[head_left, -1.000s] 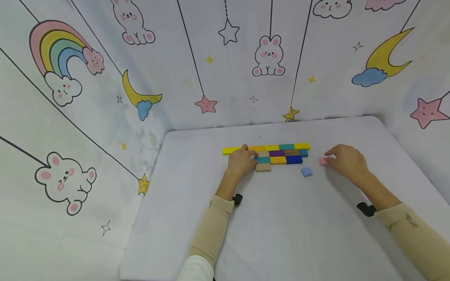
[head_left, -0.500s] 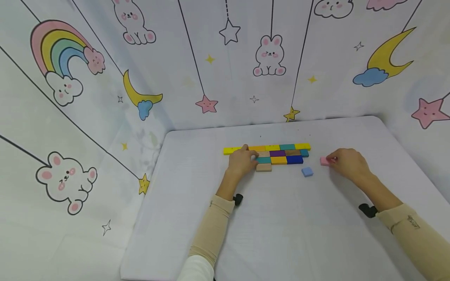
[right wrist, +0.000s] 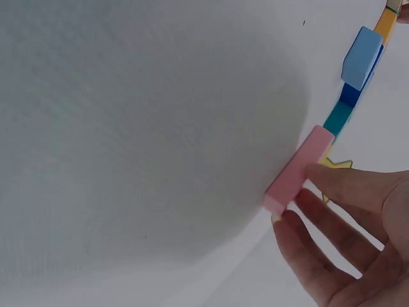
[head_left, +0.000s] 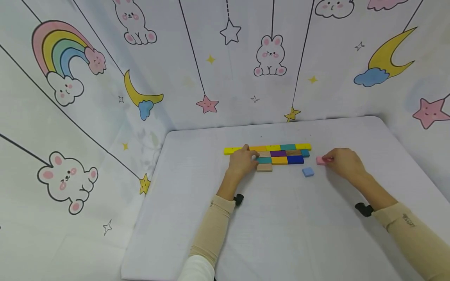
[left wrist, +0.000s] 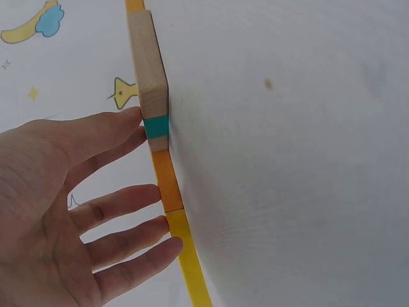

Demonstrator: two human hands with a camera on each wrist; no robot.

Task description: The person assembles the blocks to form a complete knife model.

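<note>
My right hand [head_left: 348, 163] pinches a pink block [right wrist: 299, 169] between thumb and fingers, low over the table at the right of the block rows. My left hand [head_left: 241, 162] rests at the left end of the rows; its fairly straight fingers touch the block ends in the left wrist view. The top row holds yellow [head_left: 232, 151], orange and teal blocks. Below it lie a purple block [head_left: 278, 153], a brown block [head_left: 293, 153] and small teal block [head_left: 305, 153]. A teal block [head_left: 264, 160], an orange block [head_left: 279, 160] and a dark blue block [head_left: 295, 159] form the third row.
A plain wooden block [head_left: 264, 168] lies against the front of the third row at its left end. One light blue block [head_left: 308, 172] lies apart, turned at an angle. The white-covered table [head_left: 281, 226] meets a cartoon-printed backdrop [head_left: 239, 78] at the back and left.
My right hand's fingers shifted on the pink block, which went slightly right and then a little left toward the rows. My left hand and the other blocks stayed in place.
</note>
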